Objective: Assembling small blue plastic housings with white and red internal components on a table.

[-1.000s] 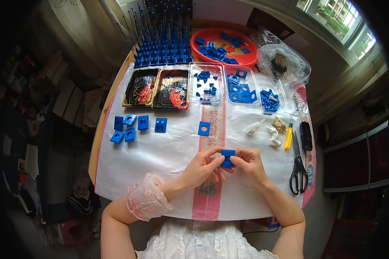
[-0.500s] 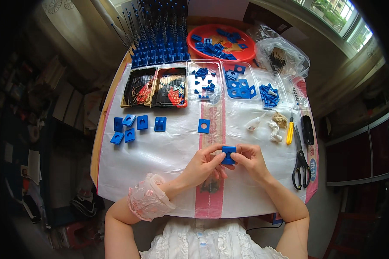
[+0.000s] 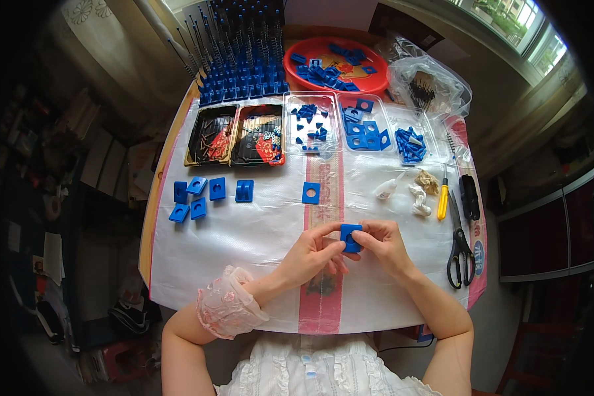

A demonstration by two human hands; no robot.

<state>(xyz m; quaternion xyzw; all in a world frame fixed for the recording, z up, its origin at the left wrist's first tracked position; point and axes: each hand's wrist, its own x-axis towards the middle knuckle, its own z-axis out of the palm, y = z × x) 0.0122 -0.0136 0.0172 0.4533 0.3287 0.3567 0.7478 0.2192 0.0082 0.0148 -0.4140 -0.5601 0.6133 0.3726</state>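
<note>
White plastic sheet [image 3: 244,244] covers the table [image 3: 153,218]; dim clutter surrounds.

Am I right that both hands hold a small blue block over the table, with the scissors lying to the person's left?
Not quite. In the head view the left hand and right hand do hold the small blue block, but the scissors lie to the person's right, near the table's right edge.
</note>
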